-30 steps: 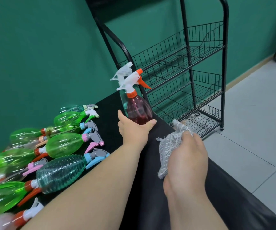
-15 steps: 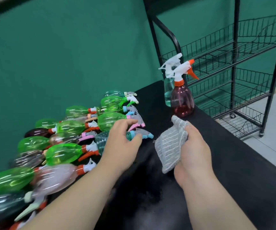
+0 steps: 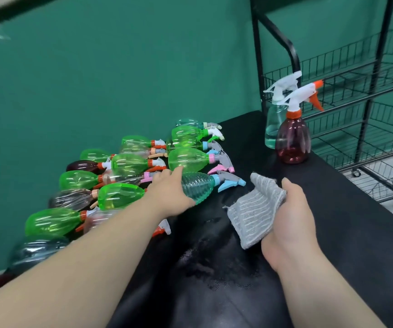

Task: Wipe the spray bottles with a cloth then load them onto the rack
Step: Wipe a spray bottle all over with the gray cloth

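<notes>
Left hand [image 3: 171, 192] is wrapped round the ribbed teal bottle [image 3: 199, 187] lying on its side on the counter [image 3: 332, 209], right hand [image 3: 290, 214] grips the gray cloth [image 3: 254, 211] just beside it. I'd lift by the body (not the trigger [image 3: 231, 183]) so the neighbouring bottles [image 3: 188, 159] don't roll.

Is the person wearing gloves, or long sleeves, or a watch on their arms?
No. The left forearm and the right forearm are bare, with no sleeve in view. The left hand and the right hand wear no gloves, and no watch, bracelet or ring shows on either.
</notes>
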